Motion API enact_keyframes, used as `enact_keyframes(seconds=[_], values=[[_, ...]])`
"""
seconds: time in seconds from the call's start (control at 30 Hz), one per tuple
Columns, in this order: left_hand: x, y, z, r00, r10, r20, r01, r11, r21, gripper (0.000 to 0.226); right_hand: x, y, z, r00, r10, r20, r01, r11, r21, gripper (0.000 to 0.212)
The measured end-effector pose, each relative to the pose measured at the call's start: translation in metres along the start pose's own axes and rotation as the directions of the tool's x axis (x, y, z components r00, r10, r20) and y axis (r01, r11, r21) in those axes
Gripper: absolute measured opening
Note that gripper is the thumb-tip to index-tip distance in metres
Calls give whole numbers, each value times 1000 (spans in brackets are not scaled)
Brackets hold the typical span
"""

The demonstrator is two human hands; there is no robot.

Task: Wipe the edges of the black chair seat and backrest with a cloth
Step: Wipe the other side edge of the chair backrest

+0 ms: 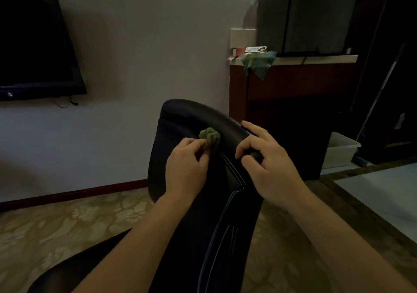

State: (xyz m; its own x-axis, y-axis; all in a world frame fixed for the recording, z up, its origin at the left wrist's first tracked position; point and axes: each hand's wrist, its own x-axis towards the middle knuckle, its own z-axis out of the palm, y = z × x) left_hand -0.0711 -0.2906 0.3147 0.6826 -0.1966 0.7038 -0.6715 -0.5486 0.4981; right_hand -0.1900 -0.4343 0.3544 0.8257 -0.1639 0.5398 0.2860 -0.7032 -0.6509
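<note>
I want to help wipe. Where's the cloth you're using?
Head view, centre: the green cloth is pinched in the left hand, against the black chair's backrest.

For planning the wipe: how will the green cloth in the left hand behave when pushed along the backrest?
The green cloth looks floppy: it is bunched into folds. Probably light, as the left hand holds it by a pinch. On the smooth backrest it may crumple rather than glide.

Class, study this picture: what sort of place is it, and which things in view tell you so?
Probably a hotel room or living room: a wall-mounted television, patterned carpet and a wooden cabinet beside the black chair.
</note>
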Motion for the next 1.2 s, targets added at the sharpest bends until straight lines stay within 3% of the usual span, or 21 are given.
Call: enact_keyframes(seconds=[0.17, 0.47, 0.67, 0.9, 1.2], values=[[-13, -2, -5, 997, 74, 28, -71, 995, -76, 22, 1, 2, 2, 1000, 7, -17, -7, 1000, 14, 22], [5, -3, 0, 996, -77, 35, 78, 996, -31, 23, -3, 5, 2, 1000, -6, -9, 6, 1000, -8, 22], [-14, -1, -4, 997, 54, 60, -50, 996, -70, 23, -1, 5, 4, 999, -14, -36, 13, 1000, -3, 22], [12, -9, 2, 995, -91, 49, 90, 996, 23, 25, -2, 7, 1, 1000, -13, 10, 13, 1000, -7, 20], [-5, -8, -2, 997, 52, 56, -51, 999, -12, 23, -1, 7, 5, 999, -24, -42, 23, 1000, -18, 21]])
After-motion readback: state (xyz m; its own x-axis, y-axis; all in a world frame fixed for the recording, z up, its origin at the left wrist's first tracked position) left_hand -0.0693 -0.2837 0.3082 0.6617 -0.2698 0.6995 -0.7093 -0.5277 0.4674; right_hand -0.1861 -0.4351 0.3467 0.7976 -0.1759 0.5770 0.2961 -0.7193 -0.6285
